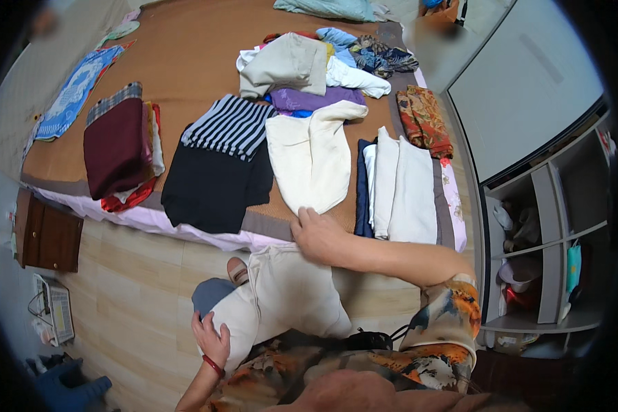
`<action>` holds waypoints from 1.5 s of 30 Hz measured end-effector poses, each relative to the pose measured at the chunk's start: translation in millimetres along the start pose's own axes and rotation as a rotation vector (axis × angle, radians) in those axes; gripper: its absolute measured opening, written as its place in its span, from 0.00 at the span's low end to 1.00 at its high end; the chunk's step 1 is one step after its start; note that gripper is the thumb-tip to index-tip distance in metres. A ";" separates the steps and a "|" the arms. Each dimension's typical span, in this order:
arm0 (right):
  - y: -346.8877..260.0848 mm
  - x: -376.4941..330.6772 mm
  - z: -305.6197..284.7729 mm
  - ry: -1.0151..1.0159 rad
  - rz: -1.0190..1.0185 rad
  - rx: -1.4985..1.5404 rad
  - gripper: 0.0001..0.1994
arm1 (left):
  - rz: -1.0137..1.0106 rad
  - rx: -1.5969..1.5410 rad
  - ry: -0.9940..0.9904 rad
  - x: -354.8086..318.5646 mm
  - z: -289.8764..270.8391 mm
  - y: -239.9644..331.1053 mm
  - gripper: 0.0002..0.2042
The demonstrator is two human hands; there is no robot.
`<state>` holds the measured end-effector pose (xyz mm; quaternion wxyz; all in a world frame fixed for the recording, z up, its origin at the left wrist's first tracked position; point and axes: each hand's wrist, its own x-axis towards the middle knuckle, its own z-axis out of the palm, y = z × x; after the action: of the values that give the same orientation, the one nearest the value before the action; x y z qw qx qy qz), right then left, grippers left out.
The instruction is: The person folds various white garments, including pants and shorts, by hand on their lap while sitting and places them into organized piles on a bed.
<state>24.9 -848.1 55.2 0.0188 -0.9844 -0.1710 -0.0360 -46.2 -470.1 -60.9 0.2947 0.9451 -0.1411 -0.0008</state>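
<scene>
On the bed's near edge lies a cream garment (309,154), partly folded, with one narrow end bent aside at its far end. My right hand (319,235) has its fingers bent on the near tip of this garment, gripping it. My left hand (211,338) rests with spread fingers on off-white cloth (292,292) over my lap; whether that cloth is worn or draped, I cannot make out. Left of the cream garment is a black folded garment (209,185) with a striped black-and-white one (232,127) on top. To its right stand folded white and navy clothes (412,189).
A loose heap of clothes (288,65) lies farther back on the brown bed mat (185,48). Maroon folded clothes (115,147) sit at the left, a patterned red cloth (424,120) at the right. A wooden nightstand (48,233) and open shelves (549,206) flank the bed.
</scene>
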 end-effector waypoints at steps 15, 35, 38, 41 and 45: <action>-13.9 33.7 4.9 0.573 0.462 0.065 0.21 | 0.011 0.006 0.063 -7.6 -1.2 -5.4 0.20; 108.3 36.9 78.5 1.343 0.886 1.866 0.16 | -0.012 -0.024 0.071 -8.3 -8.2 -4.5 0.20; 103.4 36.6 79.1 1.373 0.950 1.801 0.16 | -0.015 -0.038 0.074 -10.7 -7.3 -6.9 0.20; 98.1 37.2 72.1 1.362 1.001 1.781 0.17 | -0.016 -0.021 0.074 -12.7 -8.4 -8.5 0.20; 97.6 35.4 75.7 1.336 0.981 1.672 0.16 | -0.003 -0.030 0.085 -12.4 -8.3 -10.7 0.20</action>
<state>96.1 -924.3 -19.9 0.7563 -0.4120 0.2995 -0.4105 -54.5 -453.7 -61.1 0.3147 0.9400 -0.1269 0.0368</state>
